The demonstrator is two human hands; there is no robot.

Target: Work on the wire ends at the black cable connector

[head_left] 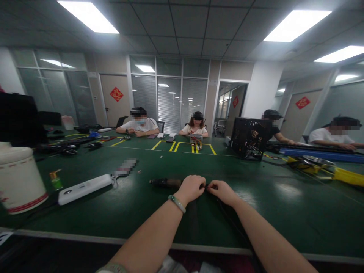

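Left hand (pixel 195 187) curled over a slim, dark, rod-shaped tool (pixel 167 183); right hand (pixel 223 191) pinching a thin black cable (pixel 227 213)

Taking the hands as the clock's centre, with twelve pointing straight away from the person, the tool lies flat on the glossy dark-green tabletop (pixel 159 216), its narrow tip toward nine o'clock. The left hand's fingers are folded down around the tool's other end, hiding that part; a pale green, ring-shaped bangle (pixel 176 204) circles the wrist. Just beside it, the right hand has thumb and fingertips drawn together on the cable, which trails off toward five o'clock; the exact spot gripped is too small and dark to make out.

At nine o'clock, well apart from the tool, lies a long, white, rounded plastic device (pixel 85 189). Farther along that line stand a small green glass bottle with a gold cap (pixel 56 180) and a large white canister with a red patterned band (pixel 21 182). Between one and two o'clock stands a black, boxy, perforated computer case (pixel 250 138). A bright yellow plastic tray (pixel 349 176) sits at three. Across the table, one co-worker (pixel 193 131) sits at twelve o'clock and another, in a white top (pixel 139 127), between ten and eleven.
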